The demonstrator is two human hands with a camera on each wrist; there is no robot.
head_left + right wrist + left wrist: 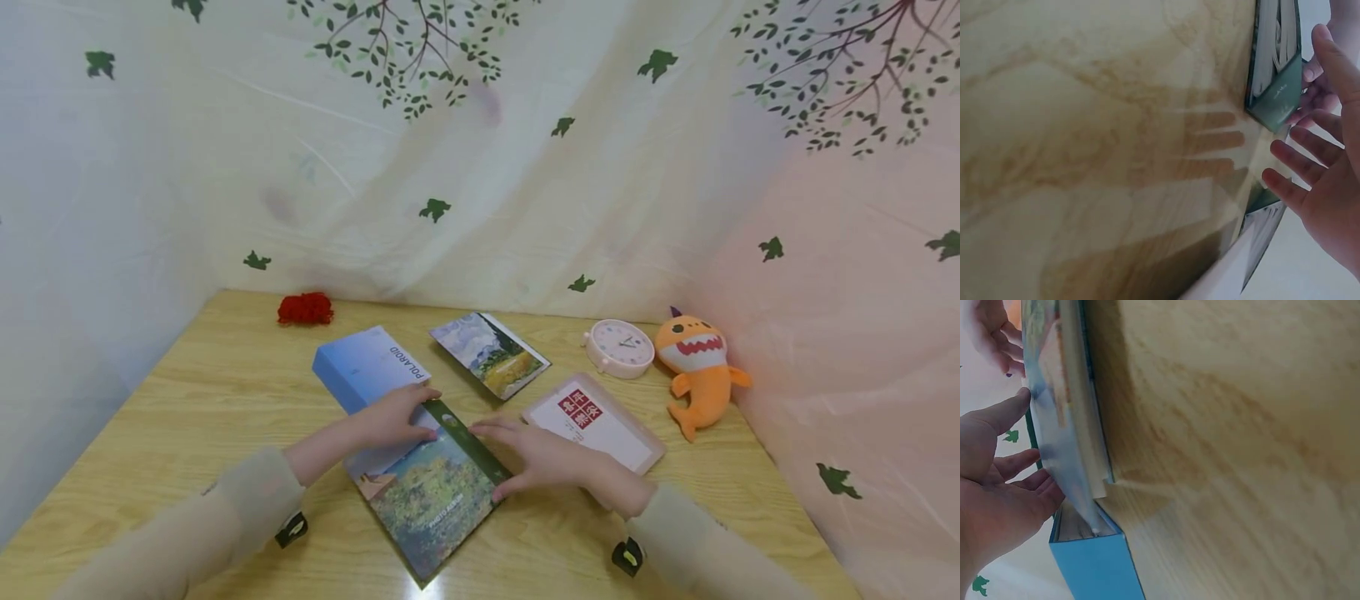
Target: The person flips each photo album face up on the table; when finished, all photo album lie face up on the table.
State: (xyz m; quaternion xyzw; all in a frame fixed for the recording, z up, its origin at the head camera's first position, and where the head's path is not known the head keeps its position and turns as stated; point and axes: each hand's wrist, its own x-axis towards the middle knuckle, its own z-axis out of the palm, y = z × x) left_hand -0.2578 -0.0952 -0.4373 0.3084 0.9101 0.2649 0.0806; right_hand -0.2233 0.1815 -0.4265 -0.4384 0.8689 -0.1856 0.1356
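A photo album [442,492] with a painted garden cover and dark green spine lies slanted on the table, overlapping the lower part of a blue album marked POLAROID [367,367]. My left hand [393,421] rests on the upper left of the painted album, thumb and fingertips on its cover. In the left wrist view these fingers [1019,465] are loosely spread along the cover. My right hand [543,458] hovers by the green spine, fingers extended and apart, holding nothing. The right wrist view shows its spread fingers [1300,165] beside the spine's end [1279,97].
A landscape-covered album [495,354] lies behind the hands. A pinkish album with red lettering [600,425] is by the right forearm. Farther back stand a pink alarm clock [621,346] and an orange shark plush [701,375]. Red yarn [305,308] sits at the back left.
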